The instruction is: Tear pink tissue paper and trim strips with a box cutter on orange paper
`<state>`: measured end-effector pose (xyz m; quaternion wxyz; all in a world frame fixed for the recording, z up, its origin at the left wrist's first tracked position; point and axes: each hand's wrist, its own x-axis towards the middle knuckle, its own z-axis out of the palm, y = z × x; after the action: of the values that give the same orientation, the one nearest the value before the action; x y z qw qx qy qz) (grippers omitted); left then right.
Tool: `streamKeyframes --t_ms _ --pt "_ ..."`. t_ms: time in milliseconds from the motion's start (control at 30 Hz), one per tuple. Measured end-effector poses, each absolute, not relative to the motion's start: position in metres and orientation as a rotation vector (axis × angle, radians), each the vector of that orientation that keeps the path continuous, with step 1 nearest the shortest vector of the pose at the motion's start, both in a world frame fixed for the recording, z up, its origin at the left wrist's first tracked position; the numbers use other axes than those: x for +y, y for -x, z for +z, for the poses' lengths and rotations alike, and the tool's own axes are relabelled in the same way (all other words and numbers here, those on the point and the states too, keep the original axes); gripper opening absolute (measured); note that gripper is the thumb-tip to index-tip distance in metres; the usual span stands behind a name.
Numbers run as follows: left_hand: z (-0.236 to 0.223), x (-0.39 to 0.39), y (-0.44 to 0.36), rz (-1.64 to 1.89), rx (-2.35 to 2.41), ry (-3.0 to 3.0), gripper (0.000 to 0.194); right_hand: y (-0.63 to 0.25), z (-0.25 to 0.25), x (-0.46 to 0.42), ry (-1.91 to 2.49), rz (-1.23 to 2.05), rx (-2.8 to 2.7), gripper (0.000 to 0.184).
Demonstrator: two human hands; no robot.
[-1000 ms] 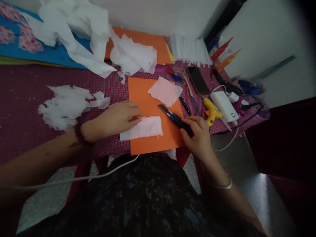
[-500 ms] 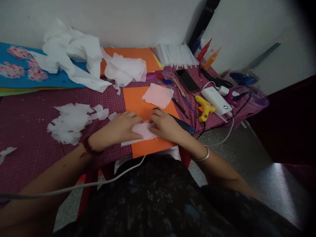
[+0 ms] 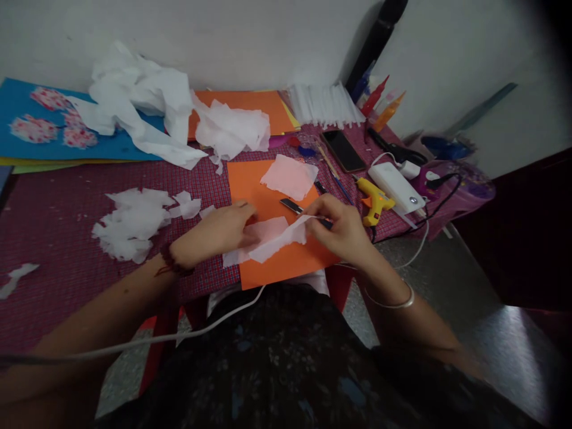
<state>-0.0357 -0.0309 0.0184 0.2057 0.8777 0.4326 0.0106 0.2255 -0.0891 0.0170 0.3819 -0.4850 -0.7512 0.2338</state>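
An orange card sheet (image 3: 286,265) lies at the table's near edge. On it rests a pale pink tissue piece (image 3: 268,235). My left hand (image 3: 221,229) presses the tissue's left part down with closed fingers. My right hand (image 3: 339,229) pinches the tissue's right edge and lifts a thin layer off it. A utility knife (image 3: 292,206) lies on the card just beyond my right hand. A second pink tissue square (image 3: 289,176) sits at the card's far end.
White tissue scraps (image 3: 134,220) lie left, crumpled tissue (image 3: 143,107) and a blue sheet (image 3: 40,128) farther back. A yellow glue gun (image 3: 374,201), white power bank (image 3: 395,185), phone (image 3: 342,150), pens and glue bottles (image 3: 379,101) crowd the right. A white cable (image 3: 179,333) crosses my lap.
My right hand put the utility knife down on the card, came to the tissue, and now pulls a layer of it up and to the right. My left hand stayed on the tissue.
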Motion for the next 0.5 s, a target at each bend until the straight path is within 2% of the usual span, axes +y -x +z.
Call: streamKeyframes --t_ms 100,267,367,433,500 --pt "0.012 -0.026 0.031 0.006 1.065 -2.402 0.008 -0.232 0.024 -0.086 1.215 0.653 -1.716 0.010" --pt "0.021 0.016 0.043 0.078 1.078 -2.244 0.018 -0.232 0.024 -0.079 1.222 0.822 -1.551 0.014" --pt "0.040 0.031 0.050 0.182 1.338 -2.390 0.011 -0.228 0.019 -0.075 1.200 0.970 -1.487 0.019" --pt "0.051 0.023 0.046 0.323 1.501 -2.592 0.020 -0.225 0.016 -0.073 1.187 1.060 -1.452 0.021" --pt "0.056 0.007 0.034 0.430 1.392 -2.588 0.036 -0.220 0.016 -0.073 1.175 1.129 -1.445 0.021"
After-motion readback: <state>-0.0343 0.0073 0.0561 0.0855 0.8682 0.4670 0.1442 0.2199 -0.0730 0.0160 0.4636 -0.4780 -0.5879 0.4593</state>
